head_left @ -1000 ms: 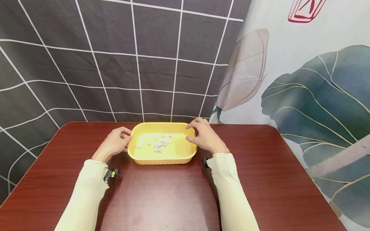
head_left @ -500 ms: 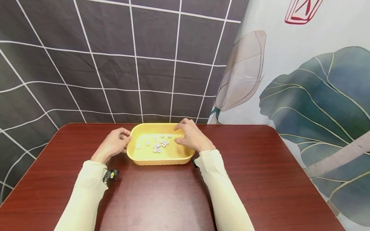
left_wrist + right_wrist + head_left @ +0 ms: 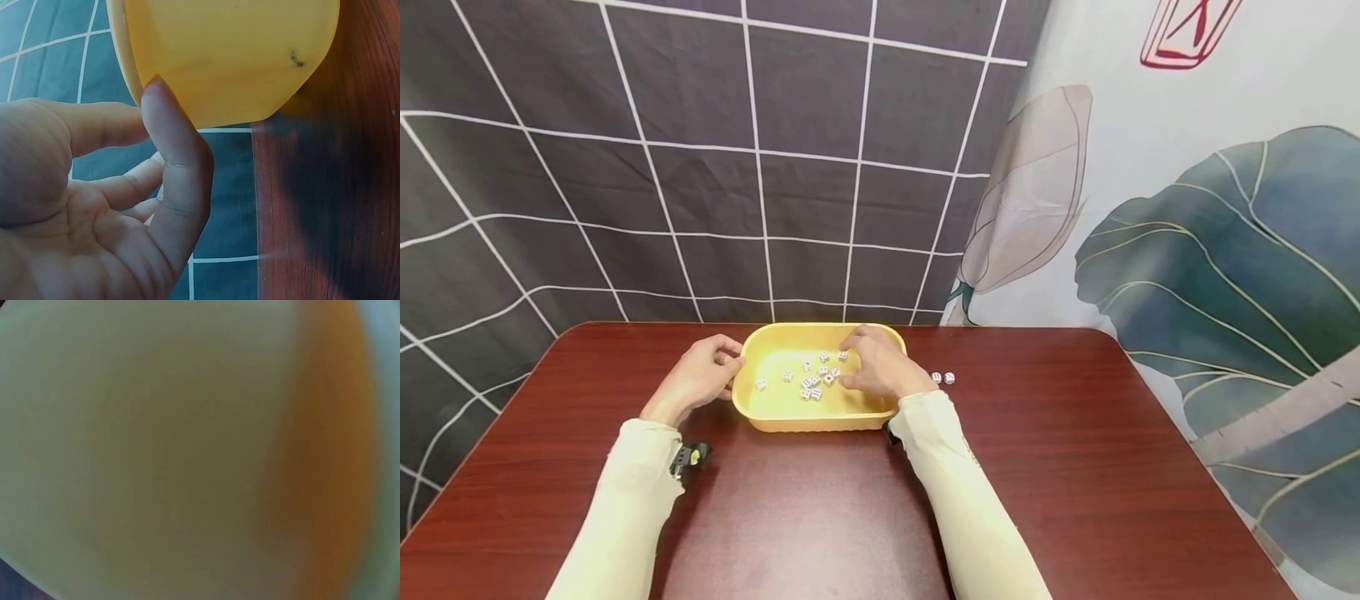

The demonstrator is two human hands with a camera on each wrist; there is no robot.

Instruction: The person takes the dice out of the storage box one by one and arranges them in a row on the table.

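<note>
A yellow plastic tub (image 3: 820, 422) sits near the table's far edge, with several small white dice (image 3: 807, 382) scattered over its floor. My left hand (image 3: 700, 375) pinches the tub's left end. In the left wrist view, the thumb and a finger (image 3: 178, 144) meet at the rim of the tub (image 3: 231, 62). My right hand (image 3: 880, 362) reaches over the tub's right end, thumb and fingers spread apart, fingertips close to a die (image 3: 842, 356). Its palm hides part of the tub floor. The right wrist view is mostly a pale, orange-edged blur.
Two more dice (image 3: 943, 377) lie side by side on the dark red table (image 3: 1037, 433), just right of the tub. A grey cloth (image 3: 805, 200) with white grid lines hangs behind the table. A leaf-printed cloth (image 3: 1217, 250) hangs at the right.
My right hand has moved left from the tub's right rim to over its inside. Two dice on the table have come into view behind it. The left hand keeps its place.
</note>
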